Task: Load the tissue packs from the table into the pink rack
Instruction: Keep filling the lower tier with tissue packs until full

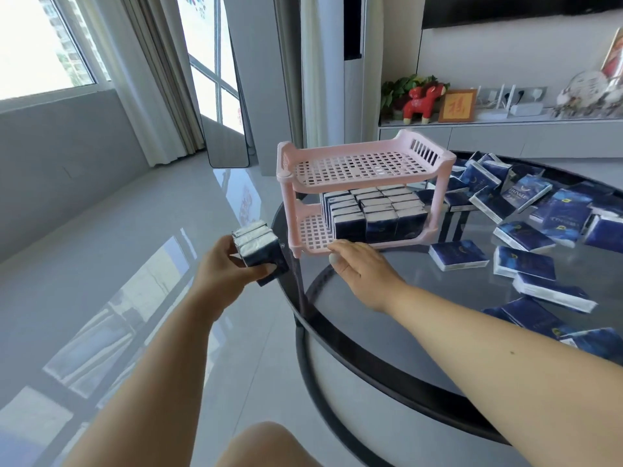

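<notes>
1. My left hand (224, 264) grips a small stack of dark blue tissue packs (259, 246), fingers and thumb curled round it, held just off the table's left edge and beside the near-left leg of the pink rack (357, 197).
2. My right hand (362, 264) lies flat on the round glass table (438, 338), fingers straight and holding nothing, its fingertips touching the front rim of the rack's lower shelf.
3. The two-tier pink rack stands upright near the table's left edge. Its top shelf (354, 163) carries nothing; its lower shelf holds upright rows of tissue packs (374, 210), packed toward the right side, with bare lattice showing at the shelf's left end.
4. Loose tissue packs (526, 261) lie scattered flat and tilted across the right half of the table, some overlapping, reaching to its far and right edges.
5. Behind the table, a low white cabinet (505, 129) carries a red animal figurine (421, 102), a framed gold plaque (457, 105) just beside it, and green leaves (401, 85) behind the figurine.
6. My bare knee (263, 446) shows at the bottom of the view, above a glossy grey tiled floor (101, 281).
</notes>
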A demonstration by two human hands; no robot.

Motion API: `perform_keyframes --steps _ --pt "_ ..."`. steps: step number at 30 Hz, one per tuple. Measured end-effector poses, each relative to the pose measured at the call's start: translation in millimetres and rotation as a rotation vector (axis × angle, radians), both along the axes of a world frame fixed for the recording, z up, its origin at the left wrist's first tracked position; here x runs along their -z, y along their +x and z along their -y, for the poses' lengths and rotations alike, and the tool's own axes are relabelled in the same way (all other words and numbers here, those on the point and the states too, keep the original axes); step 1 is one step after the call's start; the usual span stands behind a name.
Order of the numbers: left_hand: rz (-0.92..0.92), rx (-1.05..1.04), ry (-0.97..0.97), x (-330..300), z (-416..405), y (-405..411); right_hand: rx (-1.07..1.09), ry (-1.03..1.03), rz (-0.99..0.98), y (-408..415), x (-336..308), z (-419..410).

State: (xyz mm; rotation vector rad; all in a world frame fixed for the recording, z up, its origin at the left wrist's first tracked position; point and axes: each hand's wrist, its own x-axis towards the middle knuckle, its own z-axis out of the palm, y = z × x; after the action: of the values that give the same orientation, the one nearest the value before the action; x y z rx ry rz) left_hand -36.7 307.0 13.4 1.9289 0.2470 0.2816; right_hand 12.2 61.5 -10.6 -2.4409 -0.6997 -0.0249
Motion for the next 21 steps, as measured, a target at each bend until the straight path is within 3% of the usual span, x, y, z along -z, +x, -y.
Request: perform_keyframes --steps 7,21 --pt "-0.014 0.016 -0.019 -7 -26 60 -0.004 -0.231 0.12 9 18 -7" --pt "-0.036 0.184 -0.099 -12 -13 150 -0.013 -0.209 0.131 13 19 -7"
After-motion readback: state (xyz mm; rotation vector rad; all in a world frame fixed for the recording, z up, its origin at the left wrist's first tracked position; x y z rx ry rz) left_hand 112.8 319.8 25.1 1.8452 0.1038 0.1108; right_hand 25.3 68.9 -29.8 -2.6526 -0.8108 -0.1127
